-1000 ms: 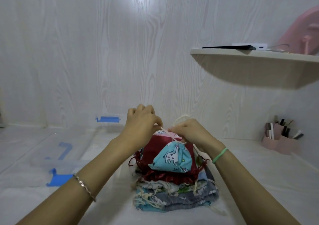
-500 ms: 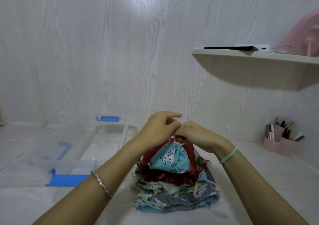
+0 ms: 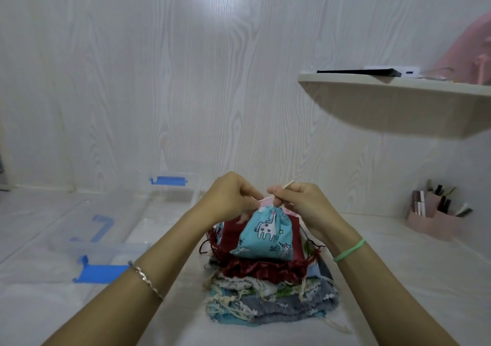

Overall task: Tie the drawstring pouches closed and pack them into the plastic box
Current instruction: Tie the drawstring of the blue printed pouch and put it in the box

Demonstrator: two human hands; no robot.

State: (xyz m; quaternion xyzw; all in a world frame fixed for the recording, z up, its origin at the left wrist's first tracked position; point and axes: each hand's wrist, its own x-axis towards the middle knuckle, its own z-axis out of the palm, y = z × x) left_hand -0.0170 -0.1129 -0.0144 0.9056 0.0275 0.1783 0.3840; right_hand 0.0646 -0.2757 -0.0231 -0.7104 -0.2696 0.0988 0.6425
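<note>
The unicorn-print pouch point(image 3: 265, 235) sits on top of the stack of pouches point(image 3: 271, 295) in the middle of the counter point(image 3: 398, 279), its gathered neck pointing up to twelve o'clock. It looks like thin cotton, light and soft enough to slump, so the body gives little to hold. I'd say the place to take it is the drawstring point(image 3: 266, 199), right at the puckered mouth. Both hands are there. The left hand point(image 3: 228, 199) comes in from nine o'clock and the right hand point(image 3: 300, 203) from three. Their fingers point(image 3: 279, 193) are curled and pinch the pale cord just above the neck, and a free end pokes out past the right knuckles. A cord that thin could slip. The clear plastic box point(image 3: 175, 195) stands at ten o'clock, near the stack.
</note>
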